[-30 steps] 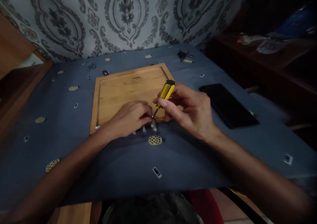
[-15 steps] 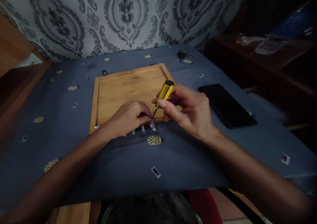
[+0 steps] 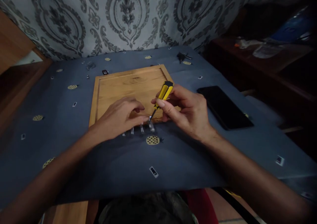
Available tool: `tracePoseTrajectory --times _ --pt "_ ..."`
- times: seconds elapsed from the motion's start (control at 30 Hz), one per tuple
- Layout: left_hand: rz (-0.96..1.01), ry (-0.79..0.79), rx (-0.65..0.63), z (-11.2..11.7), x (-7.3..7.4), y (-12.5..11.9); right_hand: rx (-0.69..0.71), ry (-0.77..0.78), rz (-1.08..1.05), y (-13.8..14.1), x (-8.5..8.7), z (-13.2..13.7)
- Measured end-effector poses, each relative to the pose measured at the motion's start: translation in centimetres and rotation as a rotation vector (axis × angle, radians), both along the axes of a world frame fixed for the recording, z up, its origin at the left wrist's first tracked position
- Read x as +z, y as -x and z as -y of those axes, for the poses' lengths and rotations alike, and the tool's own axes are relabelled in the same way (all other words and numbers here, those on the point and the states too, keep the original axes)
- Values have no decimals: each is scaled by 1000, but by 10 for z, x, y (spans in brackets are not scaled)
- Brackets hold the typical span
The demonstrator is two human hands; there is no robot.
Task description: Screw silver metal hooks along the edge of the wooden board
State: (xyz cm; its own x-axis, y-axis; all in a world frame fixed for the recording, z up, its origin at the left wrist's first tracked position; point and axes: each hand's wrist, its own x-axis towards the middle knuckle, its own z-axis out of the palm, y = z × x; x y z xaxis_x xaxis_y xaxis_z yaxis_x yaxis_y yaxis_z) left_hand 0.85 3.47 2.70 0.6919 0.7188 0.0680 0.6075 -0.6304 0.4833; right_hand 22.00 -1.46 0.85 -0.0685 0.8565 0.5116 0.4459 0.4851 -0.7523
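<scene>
My right hand [image 3: 186, 111] grips a yellow and black screwdriver [image 3: 163, 94], tilted with its tip down at the near edge of a wooden board [image 3: 119, 87]. The tip meets a small metal rack with several hooks [image 3: 141, 129] that pokes out from under the board's near edge onto the blue cloth. My left hand [image 3: 119, 116] lies over the board's near edge just left of the tip, fingers spread and flat, pressing on the metal piece.
A black phone [image 3: 224, 106] lies face down right of the board. Small screws and dark bits [image 3: 105, 72] lie beyond the board, a dark clump [image 3: 182, 56] at the far right. Dark wooden furniture [image 3: 267, 62] stands to the right, a patterned wall behind.
My left hand's fingers have opened from a pinch at the screwdriver tip to a flat spread. The right hand and screwdriver have barely shifted.
</scene>
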Motion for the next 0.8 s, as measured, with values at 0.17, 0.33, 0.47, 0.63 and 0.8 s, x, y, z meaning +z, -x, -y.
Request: tracePoseTrajectory --times 0.17,0.33,0.47,0.63,0.8 --pt "-118 -161 3 25 -12 -3 1 -10 30 0 1 1" --pt "-151 -256 44 34 -21 -9 -23 -17 71 1 4 4" --pt "-152 -256 37 31 -26 -9 -22 -11 66 2 4 5" --pt "-159 -264 38 31 -29 -7 -31 -1 53 1 3 6" --pt "-187 -262 47 33 -29 -10 -26 34 0 2 2 10"
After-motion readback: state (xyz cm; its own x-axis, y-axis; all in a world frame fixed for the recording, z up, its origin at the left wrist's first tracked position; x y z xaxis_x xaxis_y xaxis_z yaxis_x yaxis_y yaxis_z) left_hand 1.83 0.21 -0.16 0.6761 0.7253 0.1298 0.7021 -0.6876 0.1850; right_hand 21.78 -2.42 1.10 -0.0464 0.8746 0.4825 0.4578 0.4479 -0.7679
